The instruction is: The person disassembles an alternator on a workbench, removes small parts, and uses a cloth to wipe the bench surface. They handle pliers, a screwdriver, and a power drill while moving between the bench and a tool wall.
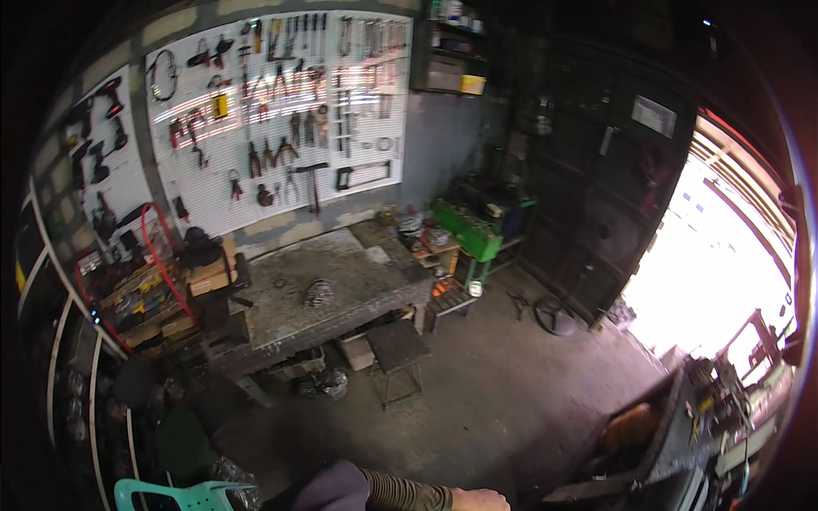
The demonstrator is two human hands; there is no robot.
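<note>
My left hand [480, 500] shows at the lower edge, at the end of a forearm in a dark sleeve with a brown ribbed lower part. The forearm lies across from left to right. The picture's edge cuts the hand off, so its fingers and anything in them are hidden. My right hand is out of sight. Nearest to the arm, on its left, is a teal plastic chair [175, 494]. Farther off stands a worn workbench [285, 264] with a ribbed metal part [319, 294] on top. A dark square-topped stool [398, 345] stands before it.
White pegboards [226, 153] with hand tools hang behind the bench. A red-framed hand truck [166, 255] stands left. A green metal stand [477, 238] is at the back, beside dark doors [588, 187]. Light enters through the right opening. A cluttered machine table [682, 434] stands lower right.
</note>
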